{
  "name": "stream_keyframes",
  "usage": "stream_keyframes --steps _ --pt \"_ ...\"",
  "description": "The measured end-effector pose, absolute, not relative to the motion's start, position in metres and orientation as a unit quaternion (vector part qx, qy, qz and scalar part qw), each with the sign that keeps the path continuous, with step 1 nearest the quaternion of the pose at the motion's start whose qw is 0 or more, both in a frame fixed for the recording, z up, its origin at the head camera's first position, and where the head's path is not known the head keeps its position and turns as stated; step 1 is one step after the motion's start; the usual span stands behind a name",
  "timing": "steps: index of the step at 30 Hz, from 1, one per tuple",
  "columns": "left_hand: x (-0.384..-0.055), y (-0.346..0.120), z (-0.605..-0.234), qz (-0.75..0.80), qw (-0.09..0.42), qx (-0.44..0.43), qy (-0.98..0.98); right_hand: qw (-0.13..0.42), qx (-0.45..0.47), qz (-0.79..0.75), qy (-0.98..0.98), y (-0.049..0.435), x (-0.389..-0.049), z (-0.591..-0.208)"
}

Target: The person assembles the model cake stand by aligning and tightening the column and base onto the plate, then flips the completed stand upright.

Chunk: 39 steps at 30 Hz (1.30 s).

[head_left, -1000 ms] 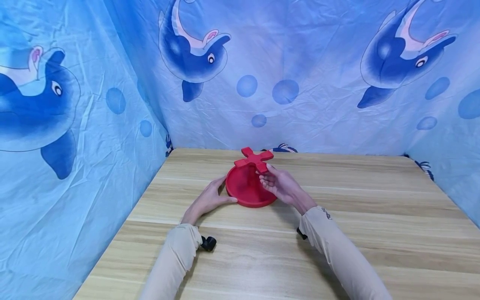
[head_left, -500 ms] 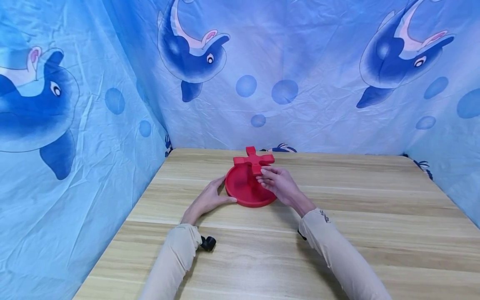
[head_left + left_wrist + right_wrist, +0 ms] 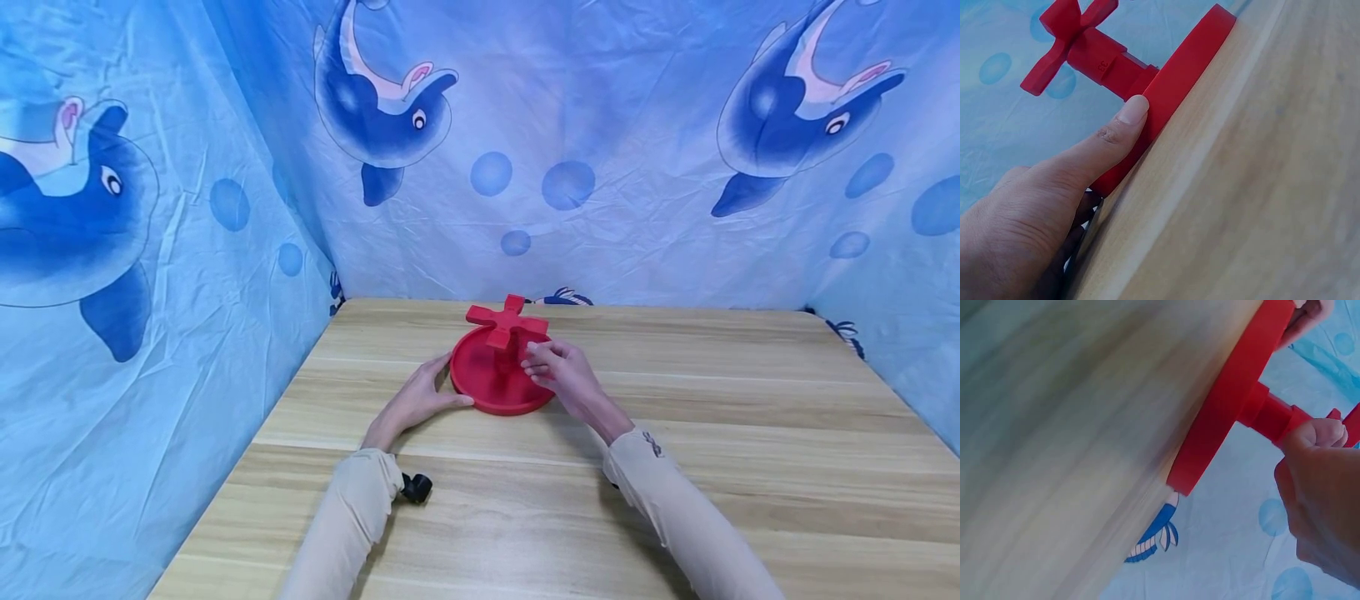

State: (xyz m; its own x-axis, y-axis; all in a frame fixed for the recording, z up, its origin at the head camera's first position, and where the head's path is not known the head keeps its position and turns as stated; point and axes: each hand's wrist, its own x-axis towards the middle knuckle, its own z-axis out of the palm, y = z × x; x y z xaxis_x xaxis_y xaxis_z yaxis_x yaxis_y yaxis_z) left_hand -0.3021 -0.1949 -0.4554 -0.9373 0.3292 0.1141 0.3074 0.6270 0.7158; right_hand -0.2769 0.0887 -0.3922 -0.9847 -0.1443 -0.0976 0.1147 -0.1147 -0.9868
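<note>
The red rimmed base (image 3: 506,409) sits flat on the wood-grain table (image 3: 480,517) near the far edge, closer to the left far corner than the right. Its upright stem (image 3: 1091,53) carries a red four-armed handle (image 3: 507,322). The left hand (image 3: 416,400) grips the base's rim, thumb and fingers spread around it, presumably to steady it against turning. The right hand (image 3: 572,379) is bent beside the handle; contact or grasp cannot be determined. A stem marking (image 3: 1104,65) appears to read "33"; no brand visible.
</note>
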Motion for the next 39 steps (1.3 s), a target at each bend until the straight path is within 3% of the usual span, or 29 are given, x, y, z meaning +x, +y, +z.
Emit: stream_keyframes --steps 6,22,39 --pt "-0.302 -0.194 -0.455 0.392 0.015 0.177 0.903 0.022 0.001 -0.689 0.724 0.093 -0.281 -0.396" --pt "-0.303 -0.193 -0.457 0.400 0.010 0.193 0.896 -0.095 -0.125 -0.614 0.774 0.101 -0.291 -0.402" --pt "-0.302 -0.196 -0.455 0.412 0.007 0.203 0.888 -0.130 -0.158 -0.583 0.786 0.094 -0.275 -0.398"
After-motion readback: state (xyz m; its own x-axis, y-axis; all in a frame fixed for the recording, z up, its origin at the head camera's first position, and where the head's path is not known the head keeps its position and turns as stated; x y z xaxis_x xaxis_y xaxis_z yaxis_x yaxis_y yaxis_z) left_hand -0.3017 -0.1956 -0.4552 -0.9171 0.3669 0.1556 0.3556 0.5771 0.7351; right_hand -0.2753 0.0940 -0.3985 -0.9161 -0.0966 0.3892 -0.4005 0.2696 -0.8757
